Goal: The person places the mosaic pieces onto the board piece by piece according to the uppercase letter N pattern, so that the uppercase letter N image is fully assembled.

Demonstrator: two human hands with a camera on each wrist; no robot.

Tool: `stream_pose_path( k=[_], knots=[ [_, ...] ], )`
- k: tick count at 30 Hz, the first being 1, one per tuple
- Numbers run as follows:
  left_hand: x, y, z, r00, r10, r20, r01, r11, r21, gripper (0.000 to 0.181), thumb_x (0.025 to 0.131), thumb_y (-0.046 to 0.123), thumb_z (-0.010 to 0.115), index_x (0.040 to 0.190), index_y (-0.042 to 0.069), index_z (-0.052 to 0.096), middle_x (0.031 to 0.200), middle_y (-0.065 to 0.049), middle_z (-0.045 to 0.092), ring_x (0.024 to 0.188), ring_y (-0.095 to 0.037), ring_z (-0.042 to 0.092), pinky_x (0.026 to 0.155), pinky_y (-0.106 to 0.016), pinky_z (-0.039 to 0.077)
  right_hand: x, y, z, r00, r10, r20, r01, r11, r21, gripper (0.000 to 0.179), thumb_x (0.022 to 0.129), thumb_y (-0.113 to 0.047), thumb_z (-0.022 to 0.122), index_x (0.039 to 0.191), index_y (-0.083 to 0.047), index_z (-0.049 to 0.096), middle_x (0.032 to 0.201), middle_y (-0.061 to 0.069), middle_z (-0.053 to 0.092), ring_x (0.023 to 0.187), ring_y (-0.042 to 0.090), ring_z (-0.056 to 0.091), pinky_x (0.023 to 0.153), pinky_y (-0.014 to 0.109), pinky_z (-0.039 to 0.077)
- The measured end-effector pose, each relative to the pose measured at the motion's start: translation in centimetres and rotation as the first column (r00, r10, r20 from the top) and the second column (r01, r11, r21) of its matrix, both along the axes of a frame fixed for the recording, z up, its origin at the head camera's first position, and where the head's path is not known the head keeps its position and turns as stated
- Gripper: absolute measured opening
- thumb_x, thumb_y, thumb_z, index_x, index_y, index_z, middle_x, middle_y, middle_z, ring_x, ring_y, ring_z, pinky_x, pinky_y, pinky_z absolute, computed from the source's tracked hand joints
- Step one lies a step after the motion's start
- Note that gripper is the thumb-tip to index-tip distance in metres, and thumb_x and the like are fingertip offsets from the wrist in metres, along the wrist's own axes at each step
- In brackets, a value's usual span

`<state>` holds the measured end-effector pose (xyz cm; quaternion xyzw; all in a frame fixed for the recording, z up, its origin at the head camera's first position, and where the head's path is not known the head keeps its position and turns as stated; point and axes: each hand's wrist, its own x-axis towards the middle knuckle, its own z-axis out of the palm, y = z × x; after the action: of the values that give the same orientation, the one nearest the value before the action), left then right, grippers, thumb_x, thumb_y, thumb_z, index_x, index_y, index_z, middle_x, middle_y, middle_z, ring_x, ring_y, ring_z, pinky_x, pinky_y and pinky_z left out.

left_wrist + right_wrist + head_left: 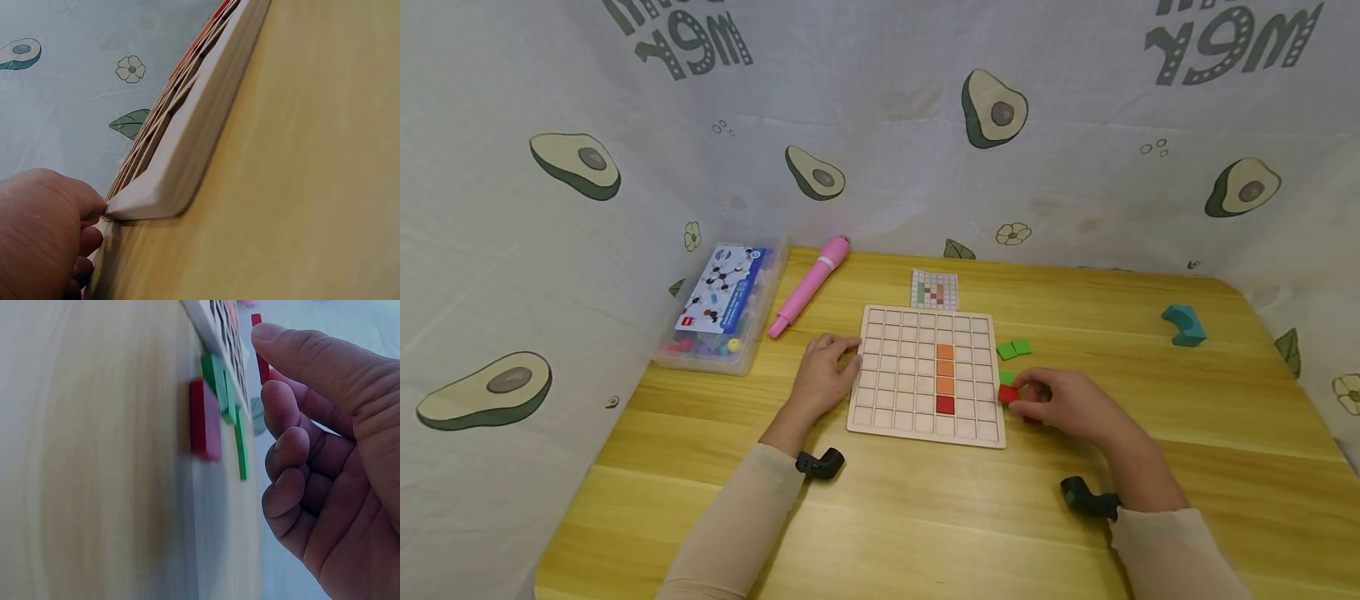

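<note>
A wooden grid board (pixel 895 423) lies on the table, with three orange tiles (pixel 945 368) and one red tile (pixel 945 405) set in one column. My left hand (pixel 822 379) touches the board's left edge with thumb and fingertip; in the left wrist view the thumb (pixel 87 199) meets the board's corner. Just off the board's right edge, my right hand (pixel 1067 404) pinches a red square tile (pixel 261 356) between thumb and forefinger, raised above the table. Beneath that hand lie another red piece (pixel 205 419) and green tiles (pixel 215 381). Two more green tiles (pixel 1014 349) lie farther back.
Behind the board lies a small printed grid card (pixel 935 290). A pink stick-shaped thing (pixel 811 287) and a clear plastic box (pixel 722 308) with a printed label are at the left. A teal arch block (pixel 1184 325) sits far right. Patterned cloth (pixel 887 125) hangs behind the table.
</note>
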<state>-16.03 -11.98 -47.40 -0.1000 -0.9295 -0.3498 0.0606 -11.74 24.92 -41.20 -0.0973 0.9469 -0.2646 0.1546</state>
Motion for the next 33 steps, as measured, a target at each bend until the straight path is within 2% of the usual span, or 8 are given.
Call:
stream_pose_path(
  k=[11, 17, 33],
  knots=[
    [0.0, 0.0, -0.1, 1.0, 0.002, 0.018, -0.002, 1.0, 0.002, 0.035, 0.1, 0.025, 0.062, 0.133, 0.013, 0.069, 0.122, -0.01, 0.067, 0.117, -0.03, 0.055, 0.102, -0.045, 0.047, -1.2, -2.7, 0.3, 0.998, 0.062, 0.015, -0.062, 0.998, -0.014, 0.028, 0.091, -0.031, 0.077, 0.11, -0.013, 0.069, 0.082, 0.001, 0.058, 0.066, 0.015, 0.051, 0.058, 0.026, 0.043],
    [0.0, 0.0, -0.1, 1.0, 0.005, 0.02, -0.005, 1.0, 0.007, 0.035, 0.1, 0.025, 0.063, 0.133, 0.013, 0.069, 0.122, -0.01, 0.067, 0.117, -0.029, 0.055, 0.102, -0.045, 0.047, -1.8, -4.4, 0.2, 0.995, 0.102, -0.011, -0.102, 0.995, 0.003, 0.025, 0.091, -0.029, 0.078, 0.108, -0.013, 0.07, 0.082, -0.001, 0.06, 0.072, 0.015, 0.051, 0.062, 0.027, 0.043],
    [-0.1, 0.0, -0.2, 1.0, 0.004, 0.002, -0.004, 1.0, -0.002, 0.035, 0.1, 0.025, 0.063, 0.132, 0.013, 0.07, 0.122, -0.01, 0.067, 0.117, -0.029, 0.056, 0.102, -0.044, 0.047, -2.9, -8.6, -0.7, 0.985, 0.161, -0.058, -0.162, 0.987, 0.003, 0.017, 0.09, -0.022, 0.076, 0.102, -0.013, 0.07, 0.078, -0.003, 0.06, 0.071, 0.014, 0.052, 0.066, 0.028, 0.043]
  ],
)
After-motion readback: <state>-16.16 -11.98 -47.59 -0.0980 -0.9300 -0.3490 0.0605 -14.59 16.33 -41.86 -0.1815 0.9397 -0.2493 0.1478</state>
